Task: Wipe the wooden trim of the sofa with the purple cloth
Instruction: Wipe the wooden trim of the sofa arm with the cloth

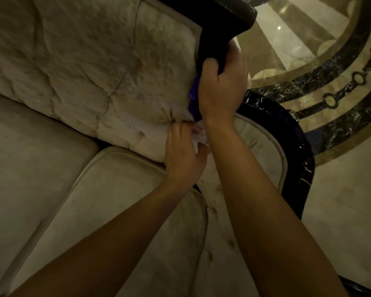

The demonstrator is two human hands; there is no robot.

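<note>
The sofa's dark glossy wooden trim (219,33) runs down from the top of the backrest and curves along the armrest (296,133) on the right. My right hand (221,88) is closed around the purple cloth (194,97) and presses it against the upright part of the trim, where backrest and arm meet. Only a strip of the cloth shows at the left of the hand. My left hand (183,155) lies just below, its fingers pushing into the pale tufted back cushion (94,67) at its lower right corner.
Beige seat cushions (120,200) fill the lower left. The padded armrest (263,142) lies inside the curved trim. Beyond the sofa, a polished marble floor (341,211) with a dark ring inlay (321,86) spreads to the right.
</note>
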